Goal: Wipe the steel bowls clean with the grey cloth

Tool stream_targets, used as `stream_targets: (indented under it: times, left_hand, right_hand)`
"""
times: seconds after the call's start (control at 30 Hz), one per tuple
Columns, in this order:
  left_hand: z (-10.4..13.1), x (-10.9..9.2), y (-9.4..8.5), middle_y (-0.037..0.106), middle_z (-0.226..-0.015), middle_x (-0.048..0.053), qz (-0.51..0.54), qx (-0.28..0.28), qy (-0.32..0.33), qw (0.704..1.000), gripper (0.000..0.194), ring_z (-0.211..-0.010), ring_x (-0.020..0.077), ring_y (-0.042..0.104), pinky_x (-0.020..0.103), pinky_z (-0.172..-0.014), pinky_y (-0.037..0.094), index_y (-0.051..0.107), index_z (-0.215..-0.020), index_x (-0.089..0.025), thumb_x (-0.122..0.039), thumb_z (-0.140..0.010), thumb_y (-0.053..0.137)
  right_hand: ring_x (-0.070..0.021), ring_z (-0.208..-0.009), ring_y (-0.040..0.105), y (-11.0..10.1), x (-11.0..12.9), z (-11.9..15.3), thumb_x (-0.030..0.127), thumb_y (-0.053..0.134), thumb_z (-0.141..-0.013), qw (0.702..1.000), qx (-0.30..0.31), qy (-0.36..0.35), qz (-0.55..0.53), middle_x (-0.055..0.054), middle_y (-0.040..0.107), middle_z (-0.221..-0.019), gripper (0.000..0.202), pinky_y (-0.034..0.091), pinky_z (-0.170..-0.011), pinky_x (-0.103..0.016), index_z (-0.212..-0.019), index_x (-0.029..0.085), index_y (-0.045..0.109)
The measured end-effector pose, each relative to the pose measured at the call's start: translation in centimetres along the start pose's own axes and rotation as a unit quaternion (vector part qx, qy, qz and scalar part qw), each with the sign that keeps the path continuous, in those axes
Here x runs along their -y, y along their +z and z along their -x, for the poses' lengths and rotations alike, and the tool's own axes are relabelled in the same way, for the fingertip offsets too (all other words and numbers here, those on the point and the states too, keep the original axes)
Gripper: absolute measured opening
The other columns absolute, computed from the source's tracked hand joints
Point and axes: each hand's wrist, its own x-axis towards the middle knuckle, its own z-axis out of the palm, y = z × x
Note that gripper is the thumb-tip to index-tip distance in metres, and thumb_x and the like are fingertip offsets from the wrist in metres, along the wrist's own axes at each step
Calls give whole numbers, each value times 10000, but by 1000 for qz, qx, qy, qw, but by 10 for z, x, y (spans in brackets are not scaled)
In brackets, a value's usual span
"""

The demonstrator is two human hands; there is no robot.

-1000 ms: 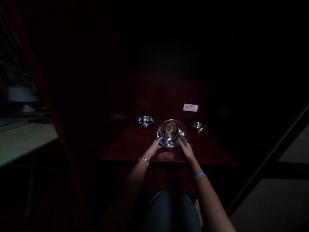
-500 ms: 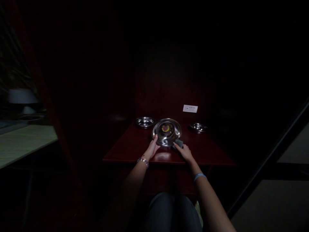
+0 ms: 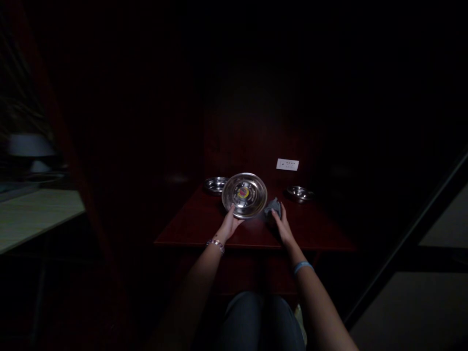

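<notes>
Left fingers (image 3: 232, 209) clamped on metal plate (image 3: 252, 197) rim, right fingers (image 3: 276, 218) gripping gray cloth (image 3: 273, 204), slim gap between them

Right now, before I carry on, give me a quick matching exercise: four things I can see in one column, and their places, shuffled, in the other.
Things
1. Round silver-coloured metal plate with a yellow-and-red label
2. Crumpled grey cloth
3. White rectangular socket panel
4. Pale-blue band

Places
A. On the dark red back wall
B. Around the right forearm
C. Held in the left hand
D. Held in the right hand

Right pairs: 1-C, 2-D, 3-A, 4-B
</notes>
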Motion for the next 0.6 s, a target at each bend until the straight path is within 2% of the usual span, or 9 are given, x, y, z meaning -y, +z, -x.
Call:
stream_targets:
  times: [0.1, 0.23, 0.3, 0.33, 0.37, 0.4, 0.47, 0.53, 0.6]
  left_hand:
    - [1, -2, 2, 518, -1484, 135, 10, 8, 14, 1000, 509, -1397, 263, 455, 477, -1182, 322, 458, -1469, -164, -387, -1014, 407]
    - [1, -3, 1, 498, -1501, 132, 17, 13, 22, 1000, 521, -1418, 271, 424, 493, -1179, 324, 429, -1489, -176, -379, -1010, 419]
    - [1, -3, 1, 471, -1519, 145, 16, 10, 18, 1000, 539, -1415, 278, 427, 489, -1173, 335, 414, -1496, -158, -394, -1011, 414]
    - [1, -3, 1, 462, -1525, 148, 13, 9, 14, 1000, 545, -1411, 277, 433, 483, -1170, 342, 410, -1497, -151, -400, -1012, 413]
    - [1, -3, 1, 461, -1526, 148, 10, 9, 11, 1000, 547, -1407, 274, 440, 475, -1168, 348, 410, -1496, -147, -403, -1013, 410]
    - [1, -3, 1, 469, -1521, 144, 8, 9, 10, 1000, 543, -1403, 268, 446, 465, -1166, 354, 415, -1492, -147, -404, -1014, 406]
    - [2, -3, 2, 502, -1498, 131, 6, 8, 13, 1000, 526, -1396, 254, 457, 452, -1160, 366, 436, -1481, -161, -406, -1016, 398]
    - [3, -4, 3, 539, -1468, 122, 7, 5, 14, 1000, 515, -1390, 251, 467, 449, -1150, 385, 461, -1467, -180, -417, -1014, 399]
    - [6, -5, 5, 566, -1443, 121, 5, 4, 11, 1000, 511, -1386, 258, 472, 451, -1137, 403, 478, -1458, -190, -422, -1007, 417]
  right_hand:
    - [-232, -1370, 474, -4, 3, 0, 675, 520, -850, 999, -51, 9, -5, -74, 460, -1520, 895, 366, -1144, -468, -1581, 320, 145]
    - [-239, -1486, 271, -11, 5, -2, 654, 341, -917, 976, -200, -1, 91, -71, 300, -1611, 777, 234, -1197, -521, -1582, 294, 159]
    - [-249, -1515, 180, -11, 5, -2, 615, 301, -939, 959, -228, -5, 171, -87, 211, -1644, 768, 142, -1216, -535, -1591, 248, 130]
    - [-248, -1524, 146, -10, 5, -1, 590, 292, -950, 951, -219, -12, 220, -90, 184, -1652, 756, 97, -1219, -540, -1593, 232, 121]
    - [-243, -1529, 122, -7, 4, 0, 561, 290, -961, 943, -189, -22, 275, -84, 183, -1653, 728, 52, -1221, -544, -1592, 230, 140]
    - [-235, -1532, 112, -4, 2, 1, 534, 295, -970, 933, -133, -32, 334, -71, 209, -1648, 688, 10, -1219, -544, -1583, 240, 193]
    - [-225, -1530, 134, 4, -1, 4, 498, 319, -981, 896, 23, -49, 442, -49, 300, -1620, 603, -35, -1218, -529, -1536, 262, 344]
    - [-229, -1526, 161, 11, -3, 5, 496, 324, -990, 845, 149, -52, 511, -57, 331, -1606, 578, -6, -1226, -502, -1504, 247, 416]
    - [-240, -1528, 152, 15, -4, 4, 521, 299, -998, 813, 199, -44, 546, -77, 272, -1627, 620, 62, -1230, -481, -1530, 209, 369]
